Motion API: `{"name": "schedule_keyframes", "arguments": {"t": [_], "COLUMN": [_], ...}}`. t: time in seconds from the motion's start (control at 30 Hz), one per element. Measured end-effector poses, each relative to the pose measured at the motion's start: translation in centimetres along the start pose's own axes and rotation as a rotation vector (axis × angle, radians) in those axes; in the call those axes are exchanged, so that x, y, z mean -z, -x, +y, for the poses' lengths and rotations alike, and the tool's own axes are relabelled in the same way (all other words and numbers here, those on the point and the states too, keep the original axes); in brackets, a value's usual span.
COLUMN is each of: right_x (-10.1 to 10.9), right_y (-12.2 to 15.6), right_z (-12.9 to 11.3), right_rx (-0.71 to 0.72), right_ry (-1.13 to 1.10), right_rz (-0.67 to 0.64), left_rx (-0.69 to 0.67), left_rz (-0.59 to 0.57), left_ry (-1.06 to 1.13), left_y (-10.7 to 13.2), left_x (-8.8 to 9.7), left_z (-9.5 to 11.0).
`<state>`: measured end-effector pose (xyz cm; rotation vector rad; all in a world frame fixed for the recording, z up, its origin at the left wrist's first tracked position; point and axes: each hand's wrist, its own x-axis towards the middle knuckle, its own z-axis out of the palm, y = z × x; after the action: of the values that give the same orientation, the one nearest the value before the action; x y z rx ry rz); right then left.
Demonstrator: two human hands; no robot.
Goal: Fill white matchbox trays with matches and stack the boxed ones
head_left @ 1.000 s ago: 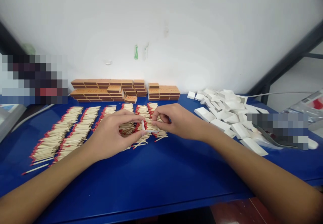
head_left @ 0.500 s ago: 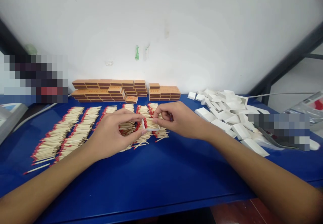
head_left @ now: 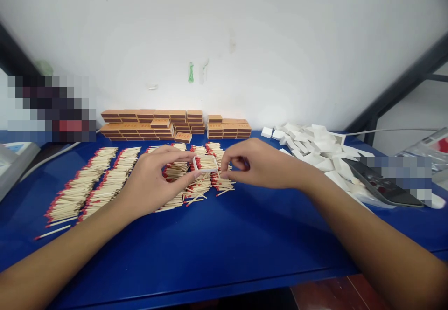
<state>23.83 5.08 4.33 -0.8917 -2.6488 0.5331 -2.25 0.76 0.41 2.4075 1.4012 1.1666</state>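
My left hand grips a small white matchbox tray by its left end, between thumb and fingers. Matches with red heads lie inside the tray, heads towards the left. Just right of the tray is my right hand, its thumb and index fingertip brought together in a pinch. Whether a match is between those fingertips I cannot make out. Beneath and behind both hands, loose matches are laid in several long rows on the blue table.
Brown-sided matchboxes are stacked against the wall, with one box in front. White empty trays form a heap at the right, next to a dark phone-like device. A white cable runs at left.
My right hand has drawn back from the tray, slightly to the right. The left hand has shifted a little left and up with the tray, whose matches now show more fully.
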Motion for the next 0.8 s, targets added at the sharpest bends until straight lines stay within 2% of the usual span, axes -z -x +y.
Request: {"name": "schedule_keyframes", "arguments": {"t": [0.1,0.2,0.37,0.57,0.8], "right_x": [0.1,-0.4,-0.8,-0.3,-0.8], "right_y": [0.1,-0.1,-0.2,0.0,0.0], "right_z": [0.0,0.0,0.0,-0.1,-0.1], "right_rx": [-0.007,-0.032,-0.066,-0.074,-0.072], "right_ry": [-0.023,-0.031,-0.021,0.043,0.087], "right_rz": [-0.237,-0.331,-0.365,-0.297,-0.313], "left_rx": [0.013,-0.004,-0.009,-0.013,-0.029], "left_rz": [0.003,0.005,-0.007,-0.009,0.001], "left_ry": [-0.022,-0.037,-0.028,-0.041,-0.038], "left_y": [0.0,0.0,0.1,0.0,0.0], "left_x": [0.1,0.0,-0.2,-0.1,-0.2], "left_z": [-0.1,-0.1,-0.2,-0.2,-0.1]}}
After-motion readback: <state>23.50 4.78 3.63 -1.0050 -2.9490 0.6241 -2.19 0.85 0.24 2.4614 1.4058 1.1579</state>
